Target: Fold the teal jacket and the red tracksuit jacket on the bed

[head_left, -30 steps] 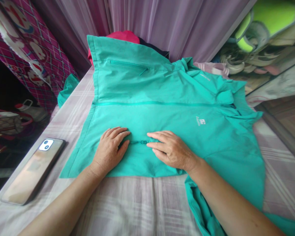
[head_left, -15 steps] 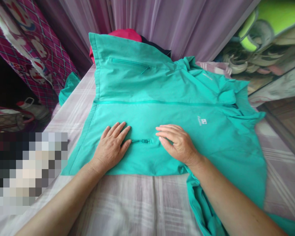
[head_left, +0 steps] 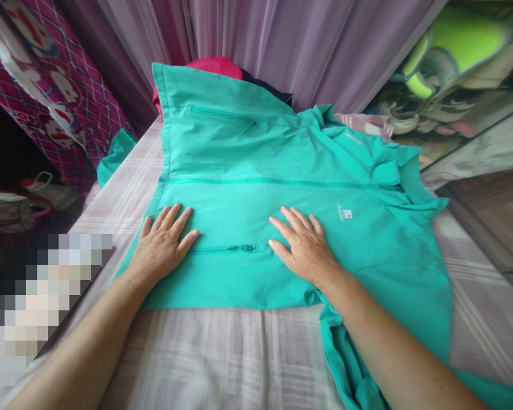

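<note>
A teal zip-up jacket [head_left: 248, 159] lies spread out, front side up, with its hem to the left and its collar to the right. Its long front zip [head_left: 256, 181] is closed. My left hand [head_left: 160, 245] rests flat on the jacket near the hem, fingers spread, over one end of the lower pocket zip [head_left: 214, 249]. Just right of that zip's pull, my right hand [head_left: 303, 242] lies with fingers apart on the fabric, below the small white logo [head_left: 347, 214]. A sleeve [head_left: 342, 353] hangs in folds toward me, partly under my right forearm.
Under the jacket is a plaid sheet [head_left: 222, 353]. Red cloth [head_left: 216, 67] and dark cloth show behind the jacket, before a purple curtain [head_left: 256, 34]. Shoes [head_left: 404, 117] sit on a rack at the right. A patterned magenta cloth [head_left: 55, 85] hangs at the left.
My left hand has slid left toward the hem, uncovering more of the pocket zip. My right hand's fingers have spread and flattened onto the jacket. The view has shifted slightly.
</note>
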Tool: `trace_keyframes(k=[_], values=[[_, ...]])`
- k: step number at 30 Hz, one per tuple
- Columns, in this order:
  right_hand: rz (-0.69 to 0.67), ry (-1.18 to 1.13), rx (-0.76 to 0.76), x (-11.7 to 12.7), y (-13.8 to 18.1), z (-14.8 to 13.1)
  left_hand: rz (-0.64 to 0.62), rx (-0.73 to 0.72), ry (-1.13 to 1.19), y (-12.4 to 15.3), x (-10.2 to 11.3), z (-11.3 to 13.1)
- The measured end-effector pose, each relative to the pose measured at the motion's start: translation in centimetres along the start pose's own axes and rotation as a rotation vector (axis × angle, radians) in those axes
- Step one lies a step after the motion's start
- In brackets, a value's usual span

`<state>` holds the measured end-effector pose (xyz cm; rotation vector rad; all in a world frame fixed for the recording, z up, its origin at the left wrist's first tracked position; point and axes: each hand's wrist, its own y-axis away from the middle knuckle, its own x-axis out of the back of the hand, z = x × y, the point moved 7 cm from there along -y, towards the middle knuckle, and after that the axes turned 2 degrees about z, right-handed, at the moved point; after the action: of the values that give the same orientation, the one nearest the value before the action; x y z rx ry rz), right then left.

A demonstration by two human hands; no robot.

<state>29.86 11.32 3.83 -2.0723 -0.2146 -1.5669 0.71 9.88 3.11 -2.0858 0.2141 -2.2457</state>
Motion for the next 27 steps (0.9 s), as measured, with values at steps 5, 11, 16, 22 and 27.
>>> trace_keyframes(k=[5, 11, 16, 22, 27], values=[[0.015, 0.045, -0.018, -0.4, 0.2, 0.6, 0.033, -0.001, 0.013, 0.2, 0.1, 0.2], [0.001, 0.118, -0.109, -0.4, 0.1, 4.2, 0.041, -0.009, 0.015, 0.2, 0.0, 0.2], [-0.128, 0.206, -0.409, 0.7, 0.7, 10.7, 0.048, -0.009, 0.015, 0.2, 0.0, 0.1], [-0.154, 0.250, -0.756, 2.7, 2.6, 16.2, 0.034, -0.023, 0.010, 0.1, 0.0, 0.1], [-0.158, 0.224, -0.809, 2.6, 2.8, 16.9, 0.048, -0.019, 0.011, 0.1, 0.0, 0.0]])
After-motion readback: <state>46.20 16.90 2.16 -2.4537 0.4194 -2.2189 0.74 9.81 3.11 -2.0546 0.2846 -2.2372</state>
